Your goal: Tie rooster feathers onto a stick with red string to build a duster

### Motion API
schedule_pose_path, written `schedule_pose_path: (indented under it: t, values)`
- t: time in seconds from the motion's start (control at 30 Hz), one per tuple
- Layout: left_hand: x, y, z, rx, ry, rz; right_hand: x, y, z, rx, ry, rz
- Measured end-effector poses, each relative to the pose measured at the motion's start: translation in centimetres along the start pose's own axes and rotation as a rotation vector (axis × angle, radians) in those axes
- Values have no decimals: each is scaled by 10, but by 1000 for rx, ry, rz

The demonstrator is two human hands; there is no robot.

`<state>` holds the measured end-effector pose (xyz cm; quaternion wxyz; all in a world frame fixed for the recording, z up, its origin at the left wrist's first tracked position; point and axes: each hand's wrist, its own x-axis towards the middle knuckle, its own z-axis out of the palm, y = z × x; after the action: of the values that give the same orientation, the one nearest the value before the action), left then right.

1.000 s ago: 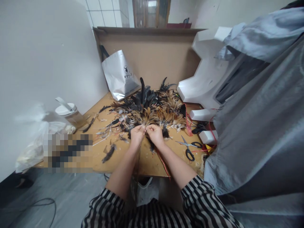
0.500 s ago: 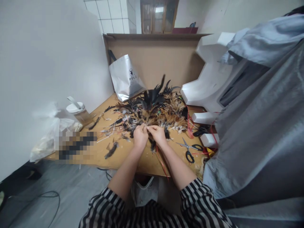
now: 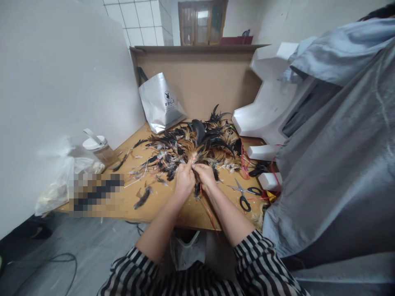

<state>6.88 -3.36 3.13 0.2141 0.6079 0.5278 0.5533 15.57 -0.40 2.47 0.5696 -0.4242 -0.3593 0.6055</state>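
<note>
My left hand (image 3: 185, 181) and my right hand (image 3: 205, 174) meet at the front of the feather heap, fingertips almost together. Between them they pinch the base of a feather bundle (image 3: 194, 151) with brown feathers and long dark plumes fanning away from me. A spot of red shows at its base, just beyond my left fingertips. Both hands are closed, and the fingers partly hide the bundle's lower end. Red string (image 3: 208, 211) hangs below my right hand toward the table's front edge. More loose feathers (image 3: 171, 144) lie behind and around the hands.
Scissors (image 3: 243, 192) lie spread on the table (image 3: 173, 207) to the right. A silver bag (image 3: 160, 105) leans at the back left, near a lidded container (image 3: 98, 148) and a plastic bag (image 3: 57, 181). White foam (image 3: 262, 102) and grey cloth (image 3: 333, 164) border the right side.
The dark plumes, earlier upright and blurred, now lean lower and spread to the right. Red has come into view at the bundle's base. Both hands stay together at about the same place.
</note>
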Motion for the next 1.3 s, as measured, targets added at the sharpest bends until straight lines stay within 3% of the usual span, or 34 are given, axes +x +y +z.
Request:
schedule_pose_path:
  t: [0.23,0.43,0.7,1.1,1.3]
  values:
    - [4,6,-3,-736,-161,-518,3,-5,-6,81,-161,39]
    - [6,13,-13,-943,-270,-607,2,-8,-9,63,-324,-2]
    - [4,15,-5,-860,12,-536,1,-9,-10,14,-386,-47]
    - [4,6,-3,-687,-3,-530,6,-2,-12,-50,-347,-47]
    - [2,-5,1,-671,73,-601,5,-3,-11,-82,-245,13]
